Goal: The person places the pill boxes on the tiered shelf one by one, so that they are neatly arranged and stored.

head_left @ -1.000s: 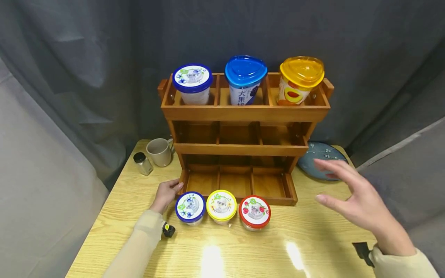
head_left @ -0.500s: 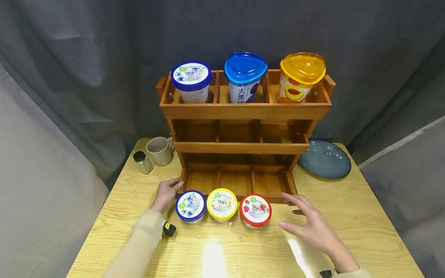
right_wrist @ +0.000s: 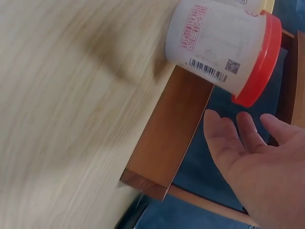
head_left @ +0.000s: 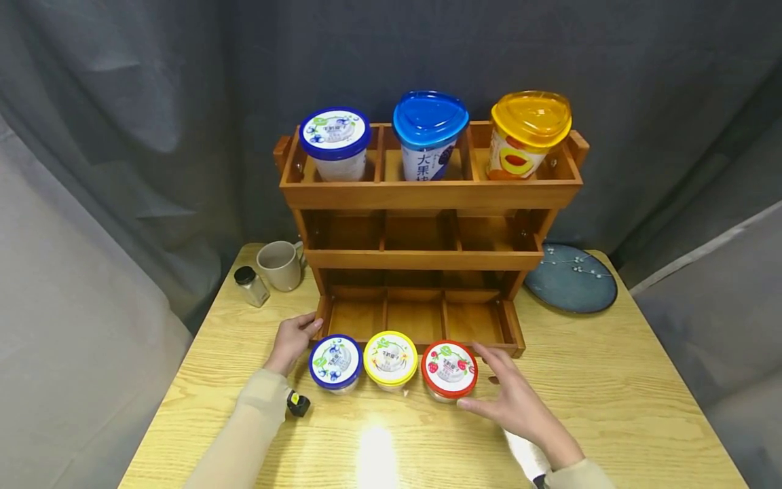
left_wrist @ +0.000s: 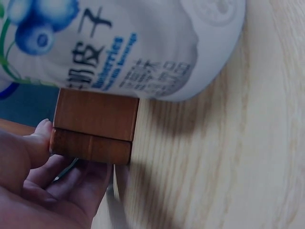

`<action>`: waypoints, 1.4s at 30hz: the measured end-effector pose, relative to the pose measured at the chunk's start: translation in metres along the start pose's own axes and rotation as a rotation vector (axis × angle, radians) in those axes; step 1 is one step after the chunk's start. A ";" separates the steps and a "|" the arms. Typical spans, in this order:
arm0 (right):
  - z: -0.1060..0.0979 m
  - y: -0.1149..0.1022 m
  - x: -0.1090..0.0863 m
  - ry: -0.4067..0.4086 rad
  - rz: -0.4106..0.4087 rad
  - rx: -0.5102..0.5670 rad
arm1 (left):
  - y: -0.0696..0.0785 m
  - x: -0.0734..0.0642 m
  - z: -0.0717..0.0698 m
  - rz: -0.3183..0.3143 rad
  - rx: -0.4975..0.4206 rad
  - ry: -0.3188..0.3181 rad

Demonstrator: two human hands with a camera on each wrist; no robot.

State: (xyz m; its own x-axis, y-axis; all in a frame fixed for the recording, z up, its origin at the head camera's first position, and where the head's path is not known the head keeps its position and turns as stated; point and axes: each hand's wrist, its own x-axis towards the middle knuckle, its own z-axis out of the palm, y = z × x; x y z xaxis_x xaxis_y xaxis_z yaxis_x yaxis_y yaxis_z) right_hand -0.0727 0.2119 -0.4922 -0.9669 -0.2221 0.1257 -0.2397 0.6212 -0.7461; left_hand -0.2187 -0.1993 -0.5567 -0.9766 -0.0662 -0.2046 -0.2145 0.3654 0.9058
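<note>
Right hand (head_left: 510, 401): empty, fingers parted | red-lidded tub (head_left: 449, 370): beside it, roughly midway between left and right edges of tabletop (head_left: 611, 394) | left hand (head_left: 291, 343): grips front corner of wooden rack (head_left: 415, 261) | advisable: grasp sidewall (right_wrist: 214, 43) below lid (right_wrist: 263, 62)

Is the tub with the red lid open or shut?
Shut. The tub has its red lid on, covering the whole top in the head view. What's inside is hidden.

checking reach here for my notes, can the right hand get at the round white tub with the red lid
Very likely yes: the right hand is right beside the round white tub with the red lid, and nothing shows between them.
</note>
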 end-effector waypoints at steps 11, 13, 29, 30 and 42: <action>0.013 -0.003 0.015 -0.041 0.066 -0.083 | -0.001 -0.001 0.000 -0.001 -0.018 0.005; 0.015 -0.002 0.017 -0.045 0.076 -0.089 | 0.000 -0.001 0.001 0.005 -0.020 0.006; 0.027 0.007 0.024 -0.078 0.149 0.003 | -0.001 -0.001 0.001 0.002 -0.016 0.009; 0.027 0.007 0.024 -0.078 0.154 0.015 | -0.001 -0.001 0.001 -0.003 -0.019 0.009; 0.028 0.008 0.022 -0.071 0.203 0.042 | -0.001 0.000 0.002 -0.012 -0.026 0.005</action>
State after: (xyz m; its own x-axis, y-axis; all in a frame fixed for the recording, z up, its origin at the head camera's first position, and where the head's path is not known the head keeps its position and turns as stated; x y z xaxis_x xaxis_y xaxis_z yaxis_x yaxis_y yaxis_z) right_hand -0.0931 0.1908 -0.5132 -0.9859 -0.1493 -0.0755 -0.0353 0.6267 -0.7784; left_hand -0.2182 -0.1978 -0.5578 -0.9741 -0.0748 -0.2135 -0.2262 0.3403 0.9127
